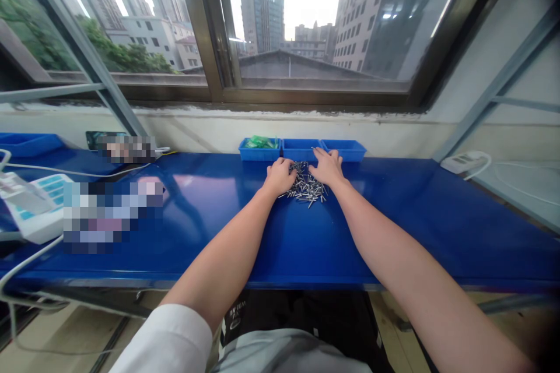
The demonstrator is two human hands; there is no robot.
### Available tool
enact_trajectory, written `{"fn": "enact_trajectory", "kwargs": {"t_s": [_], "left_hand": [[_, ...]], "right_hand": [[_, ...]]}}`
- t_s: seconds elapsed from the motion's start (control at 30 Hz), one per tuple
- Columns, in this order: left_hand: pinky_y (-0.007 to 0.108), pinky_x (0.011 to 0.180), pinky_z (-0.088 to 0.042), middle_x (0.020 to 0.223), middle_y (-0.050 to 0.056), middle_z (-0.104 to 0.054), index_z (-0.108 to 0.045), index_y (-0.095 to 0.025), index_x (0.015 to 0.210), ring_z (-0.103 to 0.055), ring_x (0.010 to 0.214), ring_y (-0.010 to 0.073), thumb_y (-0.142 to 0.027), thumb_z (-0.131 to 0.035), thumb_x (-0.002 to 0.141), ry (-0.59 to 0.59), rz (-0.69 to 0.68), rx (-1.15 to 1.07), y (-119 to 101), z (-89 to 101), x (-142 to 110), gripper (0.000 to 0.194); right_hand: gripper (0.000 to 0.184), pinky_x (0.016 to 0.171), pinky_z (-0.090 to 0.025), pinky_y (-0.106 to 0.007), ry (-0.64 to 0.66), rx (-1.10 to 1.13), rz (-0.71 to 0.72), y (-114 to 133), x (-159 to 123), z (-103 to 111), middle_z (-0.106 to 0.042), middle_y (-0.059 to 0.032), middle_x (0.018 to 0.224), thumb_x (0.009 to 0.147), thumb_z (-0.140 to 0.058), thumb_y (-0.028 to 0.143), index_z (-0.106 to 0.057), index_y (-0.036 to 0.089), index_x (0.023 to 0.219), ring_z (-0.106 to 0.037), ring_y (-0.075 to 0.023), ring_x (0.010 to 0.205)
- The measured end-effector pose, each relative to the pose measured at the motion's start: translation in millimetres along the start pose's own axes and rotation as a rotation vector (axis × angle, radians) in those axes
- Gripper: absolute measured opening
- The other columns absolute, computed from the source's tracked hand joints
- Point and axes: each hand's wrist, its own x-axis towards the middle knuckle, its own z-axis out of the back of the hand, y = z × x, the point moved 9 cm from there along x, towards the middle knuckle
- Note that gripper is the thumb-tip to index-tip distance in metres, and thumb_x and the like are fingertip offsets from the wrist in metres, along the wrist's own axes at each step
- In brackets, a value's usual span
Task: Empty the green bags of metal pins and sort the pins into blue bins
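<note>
A heap of several small silver metal pins (pixel 306 187) lies on the blue table (pixel 394 227), just in front of a row of blue trays. My left hand (pixel 280 176) rests at the heap's left edge with its fingers curled in; whether anything is inside them is hidden. My right hand (pixel 327 165) lies on the heap's far right side, fingers stretched forward and spread, touching the pins.
Three small blue trays stand against the wall: the left tray (pixel 259 154) holds green parts, the middle tray (pixel 301 148) and right tray (pixel 345 150) show no contents. A white power strip (pixel 464 161) sits at the right, a white device (pixel 37 210) with cables at the left.
</note>
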Motion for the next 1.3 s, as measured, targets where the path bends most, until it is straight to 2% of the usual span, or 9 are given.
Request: {"fn": "enact_trajectory", "kwargs": {"t_s": [0.3, 0.43, 0.53, 0.63, 0.73, 0.83, 0.9, 1.07, 1.3], "left_hand": [[0.043, 0.096, -0.039, 0.120, 0.009, -0.056, -0.056, -0.021, 0.113, -0.050, 0.117, 0.0257, -0.032, -0.047, 0.086, 0.020, 0.001, -0.009, -1, -0.6, -1, 0.030], [0.043, 0.096, -0.039, 0.121, 0.009, -0.056, -0.055, -0.021, 0.114, -0.050, 0.116, 0.0257, -0.033, -0.047, 0.087, 0.020, 0.000, -0.008, 0, -1.7, 0, 0.031], [0.043, 0.095, -0.039, 0.121, 0.009, -0.057, -0.056, -0.020, 0.114, -0.050, 0.116, 0.0259, -0.033, -0.047, 0.086, 0.024, 0.002, -0.003, 1, -0.4, 0, 0.032], [0.042, 0.095, -0.039, 0.119, 0.009, -0.058, -0.057, -0.020, 0.115, -0.051, 0.115, 0.0257, -0.035, -0.047, 0.086, 0.036, -0.008, 0.011, 0, 0.6, -1, 0.034], [0.042, 0.095, -0.040, 0.119, 0.009, -0.059, -0.059, -0.020, 0.113, -0.052, 0.114, 0.0258, -0.042, -0.046, 0.086, 0.070, -0.053, 0.045, -4, -2.4, -2, 0.037], [0.042, 0.095, -0.040, 0.118, 0.009, -0.060, -0.062, -0.020, 0.111, -0.052, 0.114, 0.0261, -0.045, -0.045, 0.086, 0.100, -0.100, 0.080, -8, -6.7, -4, 0.039], [0.042, 0.095, -0.040, 0.117, 0.010, -0.060, -0.062, -0.021, 0.110, -0.052, 0.113, 0.0259, -0.045, -0.045, 0.086, 0.109, -0.113, 0.093, -9, -8.0, -5, 0.039], [0.042, 0.094, -0.039, 0.115, 0.010, -0.061, -0.064, -0.021, 0.106, -0.053, 0.111, 0.0254, -0.042, -0.043, 0.087, 0.122, -0.109, 0.104, -10, -8.5, -6, 0.036], [0.041, 0.093, -0.040, 0.114, 0.009, -0.061, -0.064, -0.021, 0.105, -0.054, 0.110, 0.0253, -0.040, -0.043, 0.087, 0.111, -0.106, 0.088, -9, -8.4, -5, 0.034]], "right_hand": [[0.075, 0.095, -0.032, -0.051, 0.072, 0.025, -0.021, -5, 2, -14, -0.028, -0.0089, 0.151, 0.077, -0.054, 0.046, -0.032, 0.017, 0.143, -0.033, -0.0373, 0.118], [0.074, 0.095, -0.033, -0.052, 0.062, 0.064, -0.020, -7, 3, -16, -0.026, -0.0092, 0.152, 0.076, -0.056, 0.047, -0.034, 0.019, 0.142, -0.033, -0.0375, 0.119], [0.063, 0.096, -0.033, -0.050, -0.029, 0.113, -0.017, -8, 2, -7, -0.036, -0.0098, 0.146, 0.078, -0.054, 0.043, -0.044, 0.019, 0.135, -0.034, -0.0351, 0.119], [0.046, 0.095, -0.035, -0.045, -0.067, 0.144, -0.010, -6, 0, -1, -0.053, -0.0117, 0.126, 0.079, -0.053, 0.040, -0.057, 0.019, 0.120, -0.040, -0.0312, 0.114], [0.041, 0.091, -0.039, -0.043, 0.039, 0.132, 0.006, -1, -4, -10, -0.058, -0.0126, 0.110, 0.077, -0.056, 0.043, -0.064, 0.018, 0.108, -0.047, -0.0303, 0.107], [0.041, 0.089, -0.041, -0.040, 0.161, 0.127, 0.013, 4, -8, -22, -0.059, -0.0132, 0.107, 0.077, -0.056, 0.047, -0.066, 0.018, 0.105, -0.051, -0.0292, 0.103], [0.035, 0.087, -0.041, -0.035, 0.201, 0.160, 0.027, 8, -10, -26, -0.060, -0.0116, 0.105, 0.079, -0.055, 0.044, -0.068, 0.019, 0.100, -0.055, -0.0252, 0.099], [0.019, 0.079, -0.043, -0.026, 0.211, 0.228, 0.084, 16, -11, -25, -0.067, -0.0070, 0.094, 0.080, -0.055, 0.029, -0.070, 0.020, 0.086, -0.060, -0.0181, 0.087], [0.014, 0.075, -0.045, -0.025, 0.201, 0.293, 0.063, 16, -12, -23, -0.072, -0.0047, 0.086, 0.079, -0.057, 0.022, -0.070, 0.020, 0.084, -0.064, -0.0174, 0.081]]}}
